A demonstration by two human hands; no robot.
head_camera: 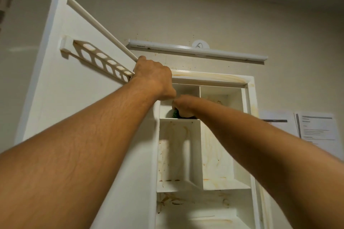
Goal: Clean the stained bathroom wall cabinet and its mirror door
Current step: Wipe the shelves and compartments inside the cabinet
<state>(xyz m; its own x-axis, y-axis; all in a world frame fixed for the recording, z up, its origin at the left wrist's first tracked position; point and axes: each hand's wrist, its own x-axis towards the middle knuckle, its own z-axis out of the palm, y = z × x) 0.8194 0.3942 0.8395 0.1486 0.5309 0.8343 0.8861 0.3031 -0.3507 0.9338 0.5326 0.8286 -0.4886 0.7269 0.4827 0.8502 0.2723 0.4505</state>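
Observation:
The white wall cabinet (pixel 250 98) stands open, its shelves and back panel streaked with orange-brown stains. Its door (pixel 61 87) swings out to the left, showing its inner side with a slotted rack (pixel 100 59). My left hand (pixel 154 78) grips the door's top corner next to the cabinet frame. My right hand (pixel 183 107) reaches into the upper left compartment and holds a dark green scrubber (pixel 175 114) against the shelf there. Most of the scrubber is hidden by my fingers.
A white tube light (pixel 197 49) is mounted on the wall just above the cabinet. Printed paper sheets (pixel 314 128) hang on the wall to the right. The ceiling is close overhead.

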